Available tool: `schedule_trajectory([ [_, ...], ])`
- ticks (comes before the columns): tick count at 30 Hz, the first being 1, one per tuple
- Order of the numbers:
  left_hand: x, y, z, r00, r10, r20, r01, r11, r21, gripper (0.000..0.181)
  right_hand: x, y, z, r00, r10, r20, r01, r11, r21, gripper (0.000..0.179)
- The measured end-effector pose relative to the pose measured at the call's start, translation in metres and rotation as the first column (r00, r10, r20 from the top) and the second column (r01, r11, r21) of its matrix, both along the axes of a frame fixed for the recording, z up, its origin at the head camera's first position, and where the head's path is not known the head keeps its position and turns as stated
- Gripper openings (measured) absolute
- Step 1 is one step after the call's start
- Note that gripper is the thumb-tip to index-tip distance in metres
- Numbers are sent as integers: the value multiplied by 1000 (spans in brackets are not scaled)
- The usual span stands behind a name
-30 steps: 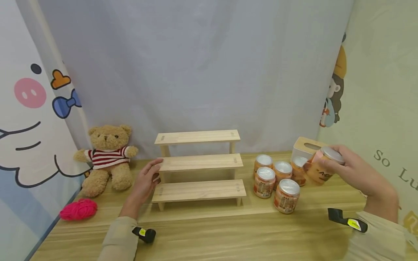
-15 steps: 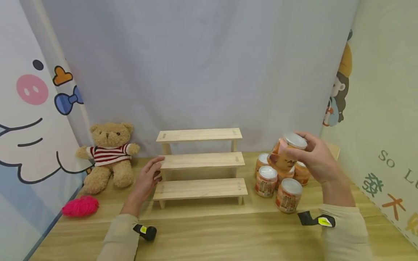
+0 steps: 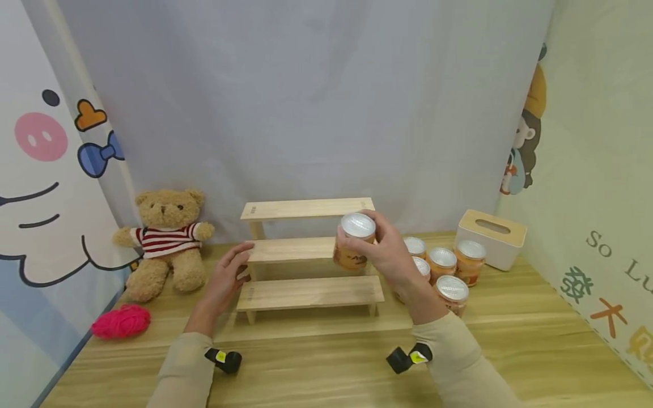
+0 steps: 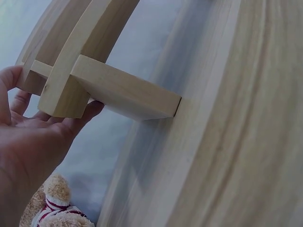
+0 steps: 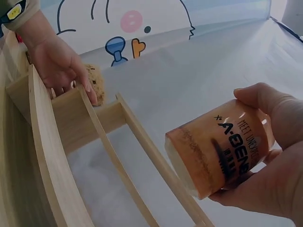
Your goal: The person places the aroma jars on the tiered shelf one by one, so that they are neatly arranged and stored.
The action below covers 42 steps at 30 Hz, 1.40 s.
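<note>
My right hand (image 3: 393, 249) grips an orange jar (image 3: 352, 258) with a silver lid, fingers and thumb round its side. The jar is held up at the right part of the three-tier wooden shelf (image 3: 306, 292), in front of the middle tier; whether it touches the shelf cannot be told. In the right wrist view the jar (image 5: 213, 149) tilts, its dark lettering showing. My left hand (image 3: 224, 286) holds the shelf's left end at the middle tier. The left wrist view shows its fingers (image 4: 92, 111) curved round the end of a plank.
Several similar jars (image 3: 442, 266) stand right of the shelf, partly behind my right forearm. A white tissue box (image 3: 492, 241) with a wooden lid stands behind them. To the left are a teddy bear (image 3: 168, 243) and pink yarn (image 3: 121, 322). A grey curtain (image 3: 306, 102) hangs behind.
My right hand has carried the jar leftward from near the tissue box, over the other jars, to the shelf. My left hand has stayed at the shelf's left end.
</note>
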State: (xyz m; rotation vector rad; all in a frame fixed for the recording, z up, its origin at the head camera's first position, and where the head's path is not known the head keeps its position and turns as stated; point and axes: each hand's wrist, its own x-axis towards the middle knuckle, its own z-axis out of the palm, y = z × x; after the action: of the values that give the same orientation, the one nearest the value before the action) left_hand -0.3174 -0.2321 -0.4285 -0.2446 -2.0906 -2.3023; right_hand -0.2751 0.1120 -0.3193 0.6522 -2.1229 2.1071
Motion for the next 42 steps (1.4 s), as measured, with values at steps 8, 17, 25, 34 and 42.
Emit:
schedule_trajectory([
  [8, -1, -1, 0, 1000, 10, -10, -10, 1000, -23, 48, -45, -68, 31, 998, -56, -40, 55, 998, -14, 53],
  [17, -2, -1, -2, 1000, -6, 4, 6, 999, -46, 50, -87, -121, 36, 986, -152, -70, 159, 982, 107, 59],
  [25, -1, -2, -5, 1000, 4, 8, -3, 998, -57, 52, -93, -135, 10, 957, -269, -112, 280, 954, 103, 70],
  [34, 0, -4, -5, 1000, 10, 5, -9, 998, -67, 52, -97, -138, -7, 940, -287, -184, 337, 864, 373, 58],
  [42, 0, -4, -3, 1000, 0, -9, -1, 997, -76, 53, -97, -142, -7, 926, -318, -203, 375, 838, 397, 63],
])
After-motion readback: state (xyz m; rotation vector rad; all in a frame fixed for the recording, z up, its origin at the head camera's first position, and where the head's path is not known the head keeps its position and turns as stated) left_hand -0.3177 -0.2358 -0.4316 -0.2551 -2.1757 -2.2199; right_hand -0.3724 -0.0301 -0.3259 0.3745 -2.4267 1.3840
